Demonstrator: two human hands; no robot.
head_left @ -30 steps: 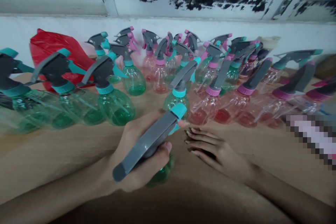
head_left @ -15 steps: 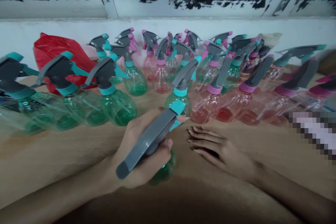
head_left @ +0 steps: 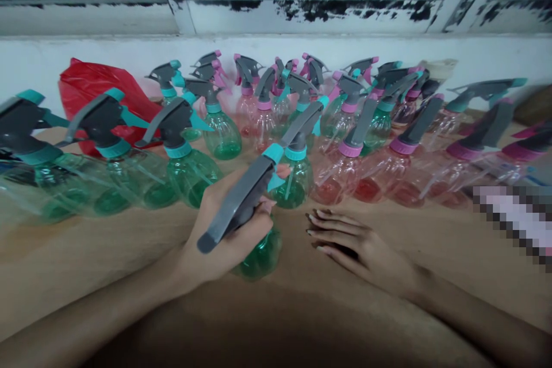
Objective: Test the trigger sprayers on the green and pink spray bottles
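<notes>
My left hand (head_left: 235, 230) is wrapped round the neck of a green spray bottle (head_left: 261, 256) with a grey and teal trigger head. The bottle's collar is hidden by my fingers, and its nozzle points away to the upper right. Just beyond it stands another green spray bottle (head_left: 291, 184) with a teal collar. My right hand (head_left: 366, 247) lies palm down on the tabletop, fingers stretched out to the left and holding nothing. Nearest to those fingers is a pink spray bottle (head_left: 330, 175) in the front row.
Green spray bottles (head_left: 194, 169) line the left, and pink ones (head_left: 403, 178) the right. More stand behind, toward the white wall (head_left: 267, 43). A red plastic bag (head_left: 101, 83) sits at the back left of the wooden table (head_left: 142, 253). A blurred-out patch covers the right edge.
My left hand has shifted the green spray bottle slightly up and to the left, uncovering more of the green bottle behind. My right hand has stayed put.
</notes>
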